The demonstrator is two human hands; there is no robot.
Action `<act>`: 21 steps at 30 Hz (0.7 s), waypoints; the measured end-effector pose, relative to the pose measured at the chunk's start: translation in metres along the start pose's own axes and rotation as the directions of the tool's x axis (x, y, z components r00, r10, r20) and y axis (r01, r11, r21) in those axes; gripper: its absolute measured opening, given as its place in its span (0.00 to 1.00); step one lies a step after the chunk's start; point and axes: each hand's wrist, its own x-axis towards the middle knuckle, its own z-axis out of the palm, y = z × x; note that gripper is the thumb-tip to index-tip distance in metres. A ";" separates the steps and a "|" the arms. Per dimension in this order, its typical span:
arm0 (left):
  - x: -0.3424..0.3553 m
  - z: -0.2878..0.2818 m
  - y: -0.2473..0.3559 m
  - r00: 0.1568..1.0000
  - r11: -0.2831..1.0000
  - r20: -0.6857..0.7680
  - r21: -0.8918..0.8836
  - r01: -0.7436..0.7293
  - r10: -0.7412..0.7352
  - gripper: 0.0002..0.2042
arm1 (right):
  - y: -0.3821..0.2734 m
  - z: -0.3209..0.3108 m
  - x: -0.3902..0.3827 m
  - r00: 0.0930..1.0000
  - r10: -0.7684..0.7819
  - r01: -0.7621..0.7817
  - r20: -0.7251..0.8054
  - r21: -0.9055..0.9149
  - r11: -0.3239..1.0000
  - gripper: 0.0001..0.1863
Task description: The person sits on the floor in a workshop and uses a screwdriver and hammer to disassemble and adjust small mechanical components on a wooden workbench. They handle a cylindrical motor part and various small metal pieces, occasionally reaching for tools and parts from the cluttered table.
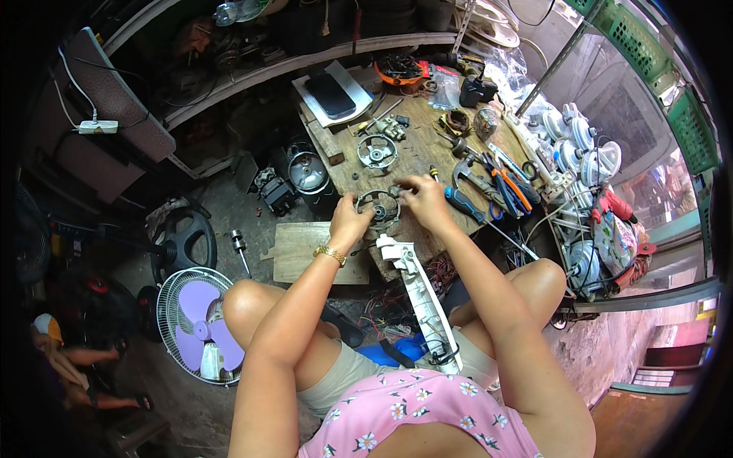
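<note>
On the near part of the wooden workbench, my left hand point(352, 223) grips the left rim of a round metal motor housing point(379, 209) with spokes and a hub. Close to the housing's right side is my right hand point(424, 201), its fingers curled and pressed together; whatever lies in them is too small to make out. A second, similar metal housing point(378, 152) rests farther back on the bench. Across my lap leans a long white plastic fan stand point(418, 294), its upper end just below the housing.
Right of my hands lie a screwdriver point(463, 204), a hammer point(477, 183) and pliers point(513, 191). A phone point(330, 95) sits on a metal plate at the back. Left on the floor stands a caged fan with purple blades point(200, 330). Another person's legs point(99, 378) show at lower left.
</note>
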 end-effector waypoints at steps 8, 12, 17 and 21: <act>-0.006 -0.002 0.014 0.999 0.997 -0.030 0.065 0.043 -0.041 0.31 | 0.019 -0.017 -0.040 0.981 0.186 -0.153 0.048 -0.386 0.909 0.11; -0.007 0.000 0.014 0.999 0.998 -0.033 0.056 0.023 -0.021 0.31 | 0.018 -0.020 -0.043 0.993 0.051 -0.003 0.103 -0.421 0.907 0.13; 0.002 0.000 -0.001 1.000 0.997 -0.013 -0.077 0.024 -0.026 0.30 | 0.013 -0.030 -0.039 0.961 -0.064 0.151 0.268 -0.315 0.937 0.15; 0.002 0.002 -0.003 1.000 0.999 0.004 -0.040 0.007 -0.007 0.30 | 0.018 -0.032 -0.035 0.946 -0.031 0.133 0.324 -0.297 0.946 0.14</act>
